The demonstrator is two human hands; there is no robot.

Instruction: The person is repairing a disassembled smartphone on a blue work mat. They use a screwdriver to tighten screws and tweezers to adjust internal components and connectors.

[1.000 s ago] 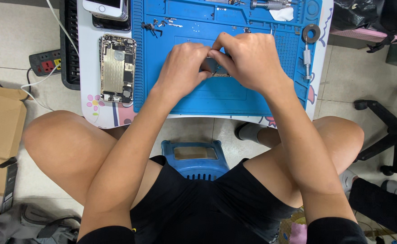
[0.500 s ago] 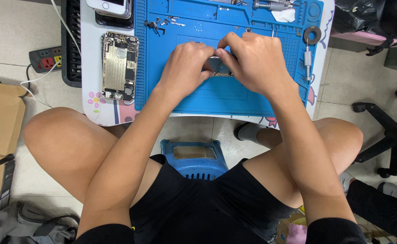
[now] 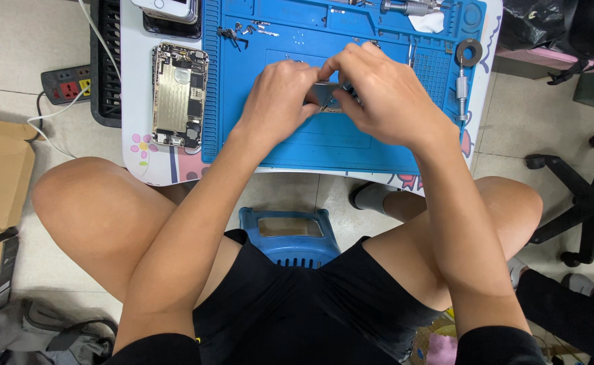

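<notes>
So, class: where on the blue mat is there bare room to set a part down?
Bare: the blue mat near edge below both hands, left hand and right hand. Crowded: the far edge, with screws and screwdriver.

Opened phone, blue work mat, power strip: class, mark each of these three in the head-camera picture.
opened phone [image 3: 179,96], head view, on its exposed metal inner plate.
blue work mat [image 3: 310,145], head view, on bare mat below the hands.
power strip [image 3: 67,82], head view, on its grey socket face.
</notes>
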